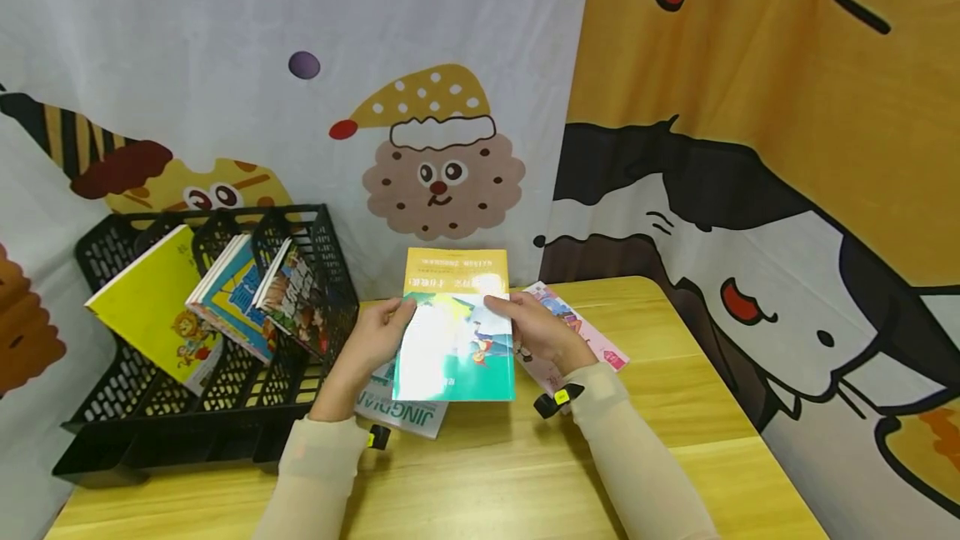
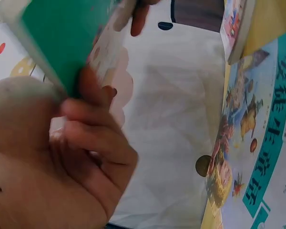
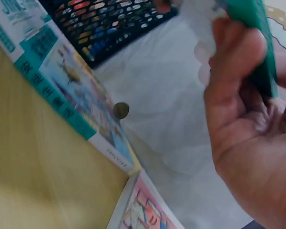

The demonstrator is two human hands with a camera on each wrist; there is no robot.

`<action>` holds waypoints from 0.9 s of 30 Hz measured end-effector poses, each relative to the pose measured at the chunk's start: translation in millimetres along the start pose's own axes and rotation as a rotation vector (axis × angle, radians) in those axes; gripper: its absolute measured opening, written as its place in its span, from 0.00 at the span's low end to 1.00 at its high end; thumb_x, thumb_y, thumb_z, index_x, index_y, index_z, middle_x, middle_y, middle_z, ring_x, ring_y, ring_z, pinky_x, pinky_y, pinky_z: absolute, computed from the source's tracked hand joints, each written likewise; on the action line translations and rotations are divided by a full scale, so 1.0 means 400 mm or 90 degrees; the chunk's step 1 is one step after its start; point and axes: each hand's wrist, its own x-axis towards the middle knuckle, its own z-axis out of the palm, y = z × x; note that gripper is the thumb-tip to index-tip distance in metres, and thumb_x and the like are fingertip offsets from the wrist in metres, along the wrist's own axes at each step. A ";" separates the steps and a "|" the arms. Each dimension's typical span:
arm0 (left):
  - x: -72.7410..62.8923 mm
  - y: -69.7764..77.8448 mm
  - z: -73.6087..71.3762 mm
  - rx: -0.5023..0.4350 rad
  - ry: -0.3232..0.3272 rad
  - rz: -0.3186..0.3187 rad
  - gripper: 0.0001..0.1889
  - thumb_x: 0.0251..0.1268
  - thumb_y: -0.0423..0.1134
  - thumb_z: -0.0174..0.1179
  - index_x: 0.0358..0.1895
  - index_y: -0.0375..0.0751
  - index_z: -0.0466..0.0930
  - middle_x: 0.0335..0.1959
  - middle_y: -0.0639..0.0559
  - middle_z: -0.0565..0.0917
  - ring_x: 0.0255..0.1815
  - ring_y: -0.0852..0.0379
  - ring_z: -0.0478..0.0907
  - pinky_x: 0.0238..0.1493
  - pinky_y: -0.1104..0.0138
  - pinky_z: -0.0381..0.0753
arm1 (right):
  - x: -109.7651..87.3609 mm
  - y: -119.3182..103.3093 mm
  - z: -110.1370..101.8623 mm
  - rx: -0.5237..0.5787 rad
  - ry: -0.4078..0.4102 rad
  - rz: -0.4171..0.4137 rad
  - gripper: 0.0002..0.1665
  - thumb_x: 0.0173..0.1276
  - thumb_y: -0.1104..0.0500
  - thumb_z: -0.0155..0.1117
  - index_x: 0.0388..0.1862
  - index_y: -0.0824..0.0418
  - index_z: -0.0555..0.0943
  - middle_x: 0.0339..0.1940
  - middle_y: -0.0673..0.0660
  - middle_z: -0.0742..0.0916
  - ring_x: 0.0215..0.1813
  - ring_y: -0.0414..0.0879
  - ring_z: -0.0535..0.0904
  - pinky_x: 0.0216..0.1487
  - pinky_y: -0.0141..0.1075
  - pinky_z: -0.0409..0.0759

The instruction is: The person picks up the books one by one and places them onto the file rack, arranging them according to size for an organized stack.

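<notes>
Both hands hold up a book (image 1: 454, 348) with a yellow band at its top and a green picture cover, above the table. My left hand (image 1: 377, 330) grips its left edge, thumb on the cover and fingers behind. On the opposite edge, my right hand (image 1: 546, 327) pinches it the same way. Under it on the table lies a white and teal book (image 1: 411, 413), partly hidden by the held book; its illustrated cover (image 2: 245, 124) shows in the left wrist view. A pink book (image 1: 592, 336) lies beneath the right hand, partly covered.
A black slotted rack (image 1: 247, 407) stands on the table's left side. In its compartments lean a yellow book (image 1: 161, 307), several blue-covered books (image 1: 238, 298) and dark-covered books (image 1: 296, 294). A printed curtain (image 1: 442, 15) hangs behind the wooden table (image 1: 480, 482).
</notes>
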 end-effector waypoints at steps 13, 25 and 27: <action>-0.012 -0.002 -0.021 0.011 -0.078 0.058 0.35 0.93 0.58 0.45 0.88 0.41 0.60 0.78 0.32 0.77 0.78 0.29 0.75 0.78 0.36 0.74 | -0.012 -0.026 -0.009 0.010 0.118 -0.067 0.32 0.88 0.43 0.61 0.21 0.53 0.68 0.20 0.47 0.78 0.17 0.41 0.77 0.30 0.36 0.85; -0.005 -0.011 -0.035 0.017 -0.064 0.027 0.30 0.90 0.62 0.50 0.75 0.45 0.80 0.58 0.40 0.88 0.53 0.39 0.86 0.58 0.47 0.87 | -0.007 -0.021 -0.030 0.069 0.107 -0.080 0.24 0.88 0.43 0.60 0.40 0.59 0.86 0.32 0.53 0.93 0.23 0.43 0.88 0.28 0.36 0.85; -0.003 -0.010 -0.034 0.012 -0.056 0.017 0.29 0.88 0.64 0.51 0.68 0.45 0.85 0.40 0.47 0.86 0.33 0.48 0.79 0.40 0.56 0.84 | -0.004 -0.026 -0.028 0.080 0.140 -0.090 0.24 0.88 0.42 0.60 0.48 0.62 0.87 0.36 0.53 0.95 0.27 0.42 0.90 0.28 0.35 0.84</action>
